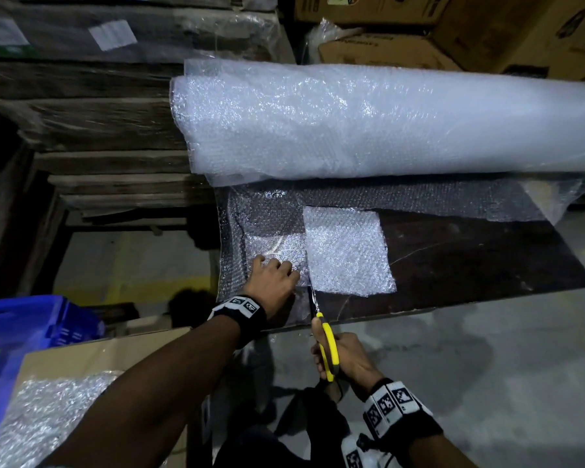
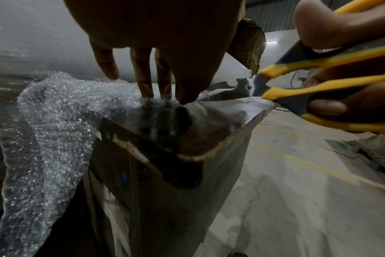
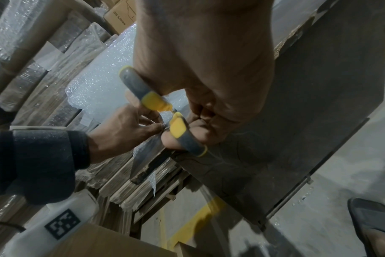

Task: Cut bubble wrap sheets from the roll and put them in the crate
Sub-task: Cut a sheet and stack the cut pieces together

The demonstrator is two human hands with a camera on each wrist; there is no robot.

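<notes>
Lying under left hand (image 1: 273,276) fingertips, bubble wrap (image 1: 267,231), beside scissors (image 1: 325,336).

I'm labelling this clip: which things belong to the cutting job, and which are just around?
In use: bubble wrap roll, unrolled sheet, scissors, cut square, blue crate.
Just around: cardboard boxes, stacked flat cardboard.
</notes>
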